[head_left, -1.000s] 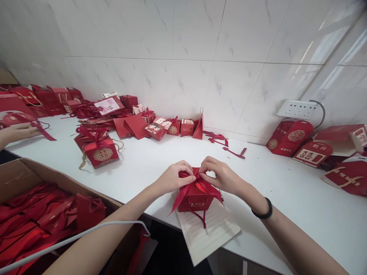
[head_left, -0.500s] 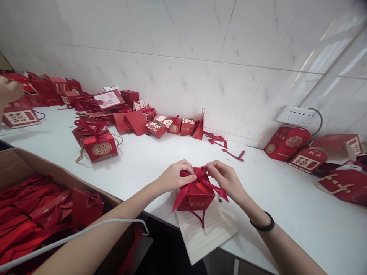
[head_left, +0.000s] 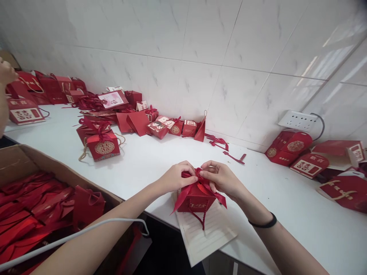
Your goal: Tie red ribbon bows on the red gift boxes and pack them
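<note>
A small red gift box (head_left: pixel 195 203) stands on a lined paper pad (head_left: pixel 202 244) near the table's front edge. A dark red ribbon (head_left: pixel 183 197) forms a bow on its top, with tails hanging down both sides. My left hand (head_left: pixel 177 177) pinches the bow at its left, near the knot. From the right, my right hand (head_left: pixel 222 178) has thumb and fingers closed on the ribbon by the knot. A twisted red cord handle (head_left: pixel 203 221) droops over the box's front. The fingers partly hide the knot.
An open carton (head_left: pixel 65 168) full of red ribbon and packaging is at left, with a white cable (head_left: pixel 86 231) before it. A red box with rope handles (head_left: pixel 103 147) stands behind. More boxes (head_left: pixel 308 163) sit right, below a power strip (head_left: pixel 298 120). Another person's hand (head_left: pixel 7 72) is far left.
My right hand has moved left, closer to the knot, and its fingers have closed on the ribbon there. The left hand keeps its pinch. The other person's hand has risen slightly.
</note>
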`<state>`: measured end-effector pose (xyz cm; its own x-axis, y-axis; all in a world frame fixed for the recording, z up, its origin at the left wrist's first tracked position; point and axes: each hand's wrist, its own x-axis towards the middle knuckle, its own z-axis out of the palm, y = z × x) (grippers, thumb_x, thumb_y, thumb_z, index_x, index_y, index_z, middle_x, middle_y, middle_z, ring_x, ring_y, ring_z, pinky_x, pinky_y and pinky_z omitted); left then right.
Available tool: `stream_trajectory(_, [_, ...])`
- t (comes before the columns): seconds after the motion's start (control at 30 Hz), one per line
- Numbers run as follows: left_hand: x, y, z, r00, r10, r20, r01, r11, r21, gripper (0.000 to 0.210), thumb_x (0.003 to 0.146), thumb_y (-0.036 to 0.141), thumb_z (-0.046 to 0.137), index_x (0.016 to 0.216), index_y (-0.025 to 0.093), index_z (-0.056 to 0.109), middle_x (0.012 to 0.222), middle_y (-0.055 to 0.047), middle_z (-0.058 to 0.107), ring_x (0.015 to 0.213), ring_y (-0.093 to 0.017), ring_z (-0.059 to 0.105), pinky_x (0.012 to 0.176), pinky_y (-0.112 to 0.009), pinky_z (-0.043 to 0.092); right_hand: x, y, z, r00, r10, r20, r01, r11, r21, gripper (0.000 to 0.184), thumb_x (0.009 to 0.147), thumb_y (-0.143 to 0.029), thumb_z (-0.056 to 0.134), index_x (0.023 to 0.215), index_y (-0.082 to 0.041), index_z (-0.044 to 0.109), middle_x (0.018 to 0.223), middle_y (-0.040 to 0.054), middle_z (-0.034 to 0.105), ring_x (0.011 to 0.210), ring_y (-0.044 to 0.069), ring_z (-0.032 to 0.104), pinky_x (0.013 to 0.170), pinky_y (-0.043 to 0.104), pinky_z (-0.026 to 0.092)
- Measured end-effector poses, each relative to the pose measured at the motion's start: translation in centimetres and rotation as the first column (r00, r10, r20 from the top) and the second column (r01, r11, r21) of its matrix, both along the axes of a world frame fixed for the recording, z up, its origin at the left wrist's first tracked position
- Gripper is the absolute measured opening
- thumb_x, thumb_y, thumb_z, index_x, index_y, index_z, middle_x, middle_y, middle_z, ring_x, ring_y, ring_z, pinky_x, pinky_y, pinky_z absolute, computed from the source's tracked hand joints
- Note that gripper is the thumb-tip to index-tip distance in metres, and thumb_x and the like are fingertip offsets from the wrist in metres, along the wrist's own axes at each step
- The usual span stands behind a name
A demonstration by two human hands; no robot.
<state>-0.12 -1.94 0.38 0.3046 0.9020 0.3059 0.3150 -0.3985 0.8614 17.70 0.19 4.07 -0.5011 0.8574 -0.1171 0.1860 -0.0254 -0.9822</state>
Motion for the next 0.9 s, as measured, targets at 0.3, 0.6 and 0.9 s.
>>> stream_trajectory(0.3, [0.0, -0.1, 0.0, 1.000, -0.009, 0.030, 0.009, 1.000, -0.023, 0.012, 0.073, 0.028, 0.061, 0.070, 0.016, 0.061, 0.088, -0.003, 0.057, 0.081, -0.015, 0.057, 0.078, -0.029, 0.043, 0.4, 1.4, -0.1, 0.949, 0.202, -0.242, -0.260, 0.936, -0.237, 0.026, 0.068, -0.034, 0.065, 0.076, -0.019, 0.047, 0.041, -0.0112, 0.037, 0.028, 0.001, 0.016, 0.027, 0.015, 0.005])
stream_trajectory(0.6, [-0.3, -0.2, 0.2, 0.999, -0.043, 0.018, 0.044, 0.998, -0.038, 0.011, 0.075, 0.026, 0.060, 0.076, 0.017, 0.064, 0.093, -0.004, 0.056, 0.087, -0.016, 0.056, 0.083, -0.030, 0.042, 0.6, 2.0, 0.1, 0.962, 0.270, -0.036, -0.271, 0.962, -0.014, 0.028, 0.075, -0.041, 0.063, 0.087, -0.017, 0.053, 0.045, -0.0103, 0.035, 0.035, 0.002, 0.019, 0.034, 0.016, 0.011])
stream_trajectory(0.9, [-0.2, -0.1, 0.1, 0.998, -0.057, 0.025, 0.058, 0.997, -0.049, 0.010, 0.075, 0.025, 0.060, 0.078, 0.018, 0.067, 0.096, -0.005, 0.057, 0.091, -0.017, 0.056, 0.086, -0.032, 0.042, 1.4, 2.4, 0.0, 0.929, 0.276, 0.246, -0.343, 0.893, 0.293, 0.019, 0.078, -0.032, 0.059, 0.088, -0.016, 0.059, 0.055, -0.0050, 0.047, 0.046, 0.007, 0.039, 0.043, 0.020, 0.029])
